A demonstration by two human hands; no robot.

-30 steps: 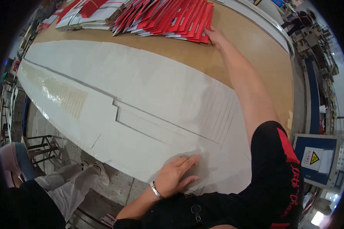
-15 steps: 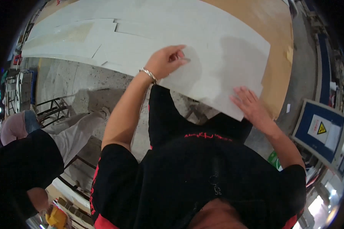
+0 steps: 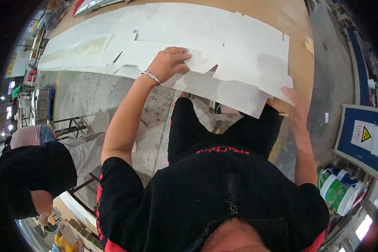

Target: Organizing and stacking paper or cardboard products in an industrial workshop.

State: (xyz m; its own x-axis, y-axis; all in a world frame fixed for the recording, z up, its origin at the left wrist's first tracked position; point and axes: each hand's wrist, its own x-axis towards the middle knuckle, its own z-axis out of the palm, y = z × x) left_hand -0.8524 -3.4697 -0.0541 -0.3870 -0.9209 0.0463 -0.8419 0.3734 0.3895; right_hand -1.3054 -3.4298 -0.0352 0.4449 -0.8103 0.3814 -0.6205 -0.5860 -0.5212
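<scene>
A stack of large white die-cut cardboard sheets [image 3: 239,46] lies on a brown wooden table [image 3: 298,21], its near edge hanging over the table's rim. My left hand [image 3: 169,63], with a metal bracelet on the wrist, presses flat on the sheets near a notched edge. My right hand [image 3: 296,110] grips the lower right corner of the stack, fingers under the overhanging edge. My black shirt and trousers fill the lower middle of the view.
Another person in black [image 3: 33,172] bends at the lower left beside a metal frame [image 3: 67,126]. A concrete floor lies below the table. Green-and-white buckets [image 3: 338,191] and a blue board with a yellow warning sign [image 3: 361,136] stand at the right.
The view tilted down toward my body, then partly back. My right hand left the red stack at the far side and came to the sheets' near right corner. The sheets now overhang the table edge.
</scene>
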